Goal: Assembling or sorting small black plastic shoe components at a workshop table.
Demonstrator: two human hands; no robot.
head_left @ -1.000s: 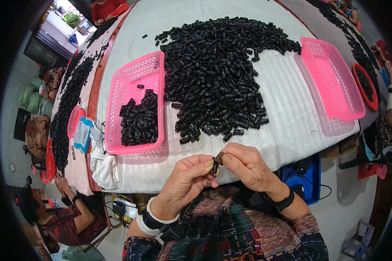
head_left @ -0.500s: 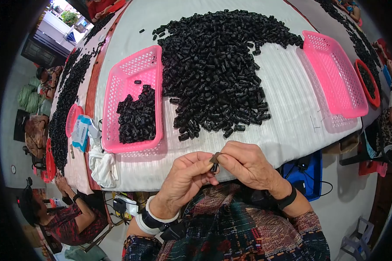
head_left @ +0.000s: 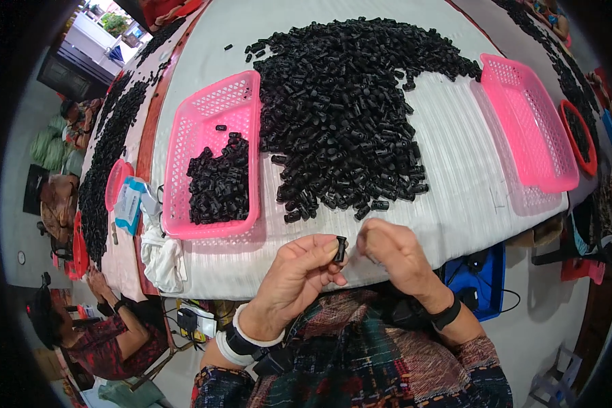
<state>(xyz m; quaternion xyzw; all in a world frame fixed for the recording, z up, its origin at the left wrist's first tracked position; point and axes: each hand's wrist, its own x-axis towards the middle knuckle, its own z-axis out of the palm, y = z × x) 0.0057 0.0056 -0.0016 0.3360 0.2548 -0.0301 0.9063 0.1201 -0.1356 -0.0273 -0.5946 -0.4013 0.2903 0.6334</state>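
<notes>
Between the thumb and fingers of my left hand (head_left: 294, 270) is a small black cylindrical plastic piece (head_left: 341, 249), held roughly upright above the near table edge. Just to its right, apart from it, hovers my right hand (head_left: 400, 257); its curled fingers are smeared by motion, and whether anything is in them does not show. Beyond both hands a large heap of similar black pieces (head_left: 340, 122) covers the middle of the white-covered table (head_left: 449, 143). Left of the heap, a pink perforated basket (head_left: 257, 163) holds more of these pieces (head_left: 219, 187).
Another pink basket (head_left: 534, 129) stands at the table's right edge. A white cloth (head_left: 162, 264) and a blue-and-white packet (head_left: 129, 206) lie at left. Below the table edge at right sits a blue crate (head_left: 494, 272). A co-worker (head_left: 109, 333) sits at lower left.
My right hand has moved away to the right from the black piece. The small brown flat scrap between my hands no longer shows. My left hand still grips the piece.
</notes>
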